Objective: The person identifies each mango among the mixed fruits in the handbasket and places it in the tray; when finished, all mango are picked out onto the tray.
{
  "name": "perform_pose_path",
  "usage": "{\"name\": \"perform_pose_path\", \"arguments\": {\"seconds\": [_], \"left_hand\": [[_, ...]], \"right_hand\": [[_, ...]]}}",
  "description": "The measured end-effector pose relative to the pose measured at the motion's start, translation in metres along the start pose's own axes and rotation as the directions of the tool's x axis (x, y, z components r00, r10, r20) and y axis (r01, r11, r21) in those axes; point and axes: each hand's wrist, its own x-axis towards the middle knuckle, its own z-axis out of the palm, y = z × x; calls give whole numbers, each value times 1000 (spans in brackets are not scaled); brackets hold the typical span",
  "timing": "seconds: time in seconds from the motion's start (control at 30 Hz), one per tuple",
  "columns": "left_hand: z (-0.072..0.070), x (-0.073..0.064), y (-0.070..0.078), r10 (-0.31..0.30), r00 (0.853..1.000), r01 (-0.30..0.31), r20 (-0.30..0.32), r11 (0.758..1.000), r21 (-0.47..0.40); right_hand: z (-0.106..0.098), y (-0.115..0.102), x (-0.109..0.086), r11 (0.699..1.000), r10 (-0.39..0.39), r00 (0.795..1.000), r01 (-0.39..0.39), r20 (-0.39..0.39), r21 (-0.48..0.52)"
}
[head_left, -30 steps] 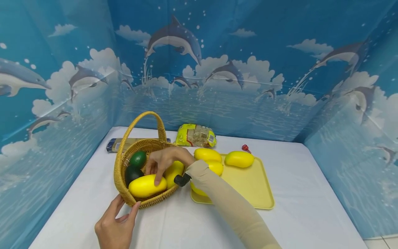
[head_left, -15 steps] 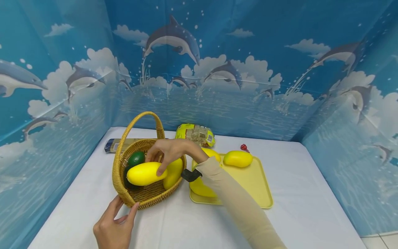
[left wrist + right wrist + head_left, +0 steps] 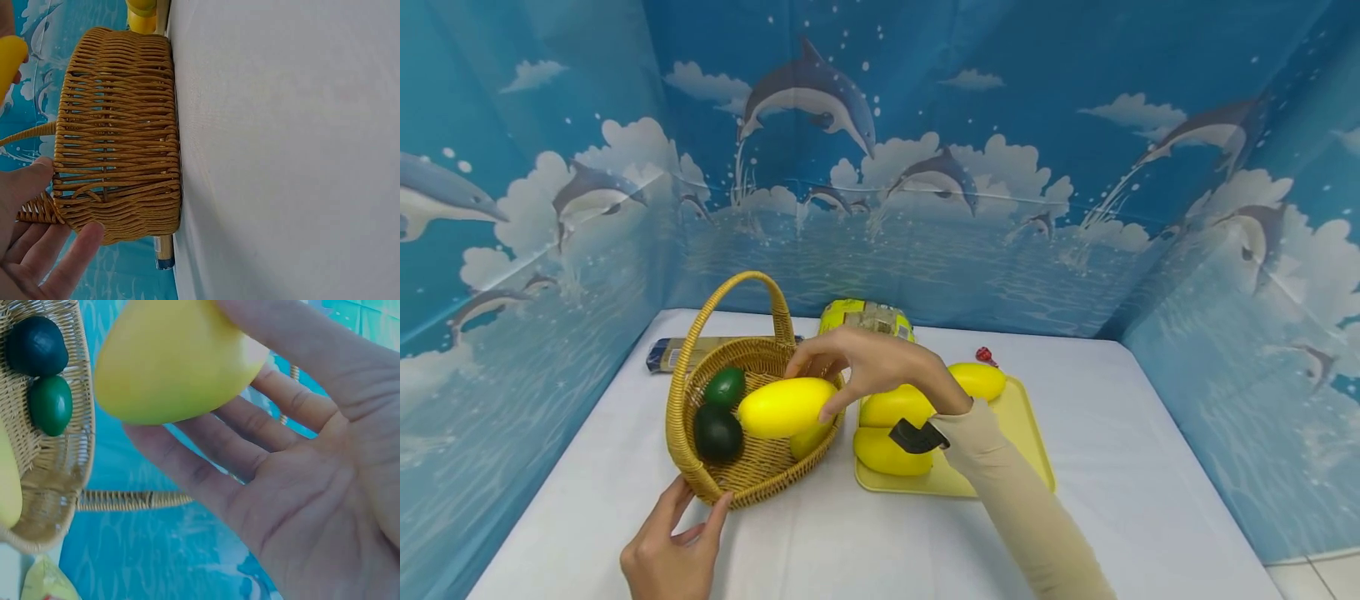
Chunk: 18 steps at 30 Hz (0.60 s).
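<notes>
My right hand (image 3: 872, 367) grips one end of a yellow mango (image 3: 782, 407) between thumb and fingers, above the right half of the wicker basket (image 3: 752, 498). In the right wrist view the thumb lies across the held mango (image 3: 175, 369), with fingers under it. My left hand (image 3: 670, 546) holds the basket's near left edge. Thumb and fingers touch its woven side (image 3: 119, 137) in the left wrist view. Inside the basket lie a green avocado (image 3: 726, 387), a dark avocado (image 3: 718, 433) and another yellow mango (image 3: 808, 442), partly hidden by the held one.
Right of the basket, a yellow tray (image 3: 1037, 446) bears several mangoes (image 3: 892, 452), partly behind my right arm. At the back are a yellow packet (image 3: 842, 313), a long flat package (image 3: 662, 357) and a red-wrapped candy (image 3: 985, 355). The basket's handle (image 3: 752, 277) arches high.
My right hand has lifted the mango up from the basket's near side and carried it rightward, uncovering the dark avocado. The left hand has stayed on the basket's edge.
</notes>
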Motion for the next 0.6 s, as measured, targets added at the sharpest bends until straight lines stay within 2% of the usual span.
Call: {"name": "perform_pose_path", "arguments": {"seconds": [0.2,0.37,0.6], "left_hand": [[3,0,-1,20,1000,-20,-14,1000,2],[3,-1,-1,30,999,-30,-22,1000,5],[2,0,-4,42,998,-43,-45,999,-18]], "right_hand": [[3,4,-37,999,-40,995,38,-87,-18],[10,15,-75,999,-1,989,-7,-150,-49],[19,30,-121,1000,29,971,-26,-239,18]]}}
